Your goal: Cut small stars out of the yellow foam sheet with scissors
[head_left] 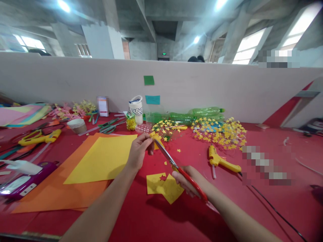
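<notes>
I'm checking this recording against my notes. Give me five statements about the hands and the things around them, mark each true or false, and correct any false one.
1. The right hand holds red-handled scissors. True.
2. The left hand holds a blue piece. False: it holds a small yellow piece.
3. A yellow glue gun lies to the right of the right hand. True.
4. The large yellow sheet lies beneath the orange sheets. False: it lies on top of them.
5. On the pale partition, a green square sits above a blue one. True.
</notes>
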`<state>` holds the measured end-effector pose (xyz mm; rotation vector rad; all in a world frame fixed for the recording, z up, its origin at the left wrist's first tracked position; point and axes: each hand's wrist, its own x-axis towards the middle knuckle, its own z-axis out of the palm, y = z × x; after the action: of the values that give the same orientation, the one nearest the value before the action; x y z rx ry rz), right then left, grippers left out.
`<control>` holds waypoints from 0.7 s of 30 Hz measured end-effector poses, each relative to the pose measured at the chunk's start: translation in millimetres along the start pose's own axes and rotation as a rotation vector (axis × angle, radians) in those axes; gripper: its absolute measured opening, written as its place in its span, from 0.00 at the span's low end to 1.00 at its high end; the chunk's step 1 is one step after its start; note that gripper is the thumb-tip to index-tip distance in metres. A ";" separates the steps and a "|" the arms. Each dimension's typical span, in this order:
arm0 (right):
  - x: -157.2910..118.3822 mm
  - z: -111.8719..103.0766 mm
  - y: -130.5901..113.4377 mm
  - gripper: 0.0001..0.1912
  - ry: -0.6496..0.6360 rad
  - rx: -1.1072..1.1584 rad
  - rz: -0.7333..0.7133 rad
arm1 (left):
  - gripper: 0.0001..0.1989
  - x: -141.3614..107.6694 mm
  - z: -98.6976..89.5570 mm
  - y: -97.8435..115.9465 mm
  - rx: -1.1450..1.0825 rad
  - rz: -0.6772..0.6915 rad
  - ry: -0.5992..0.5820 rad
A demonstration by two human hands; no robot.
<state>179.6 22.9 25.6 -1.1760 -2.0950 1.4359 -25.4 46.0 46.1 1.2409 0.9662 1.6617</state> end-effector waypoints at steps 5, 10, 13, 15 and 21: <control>-1.2 -1.6 -3.7 0.24 -0.009 0.049 0.026 | 0.05 -0.9 0.9 -0.8 0.000 -0.044 -0.017; -1.5 -1.2 -1.6 0.24 -0.012 0.071 0.040 | 0.04 -0.7 -0.8 -0.8 0.001 -0.062 -0.046; -1.0 -1.1 -0.8 0.23 -0.015 0.085 0.036 | 0.05 -0.4 -1.8 0.0 -0.002 -0.072 -0.063; -0.9 -1.5 -0.9 0.24 -0.028 0.089 0.043 | 0.05 -0.4 -2.5 0.4 -0.003 -0.077 -0.069; -2.0 -3.3 -3.8 0.27 0.006 0.072 0.100 | 0.06 -0.3 -3.7 1.6 0.001 -0.095 -0.077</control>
<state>181.3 22.8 30.7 -1.2705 -1.9885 1.5366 -29.2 44.7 46.7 1.2314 0.9646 1.5295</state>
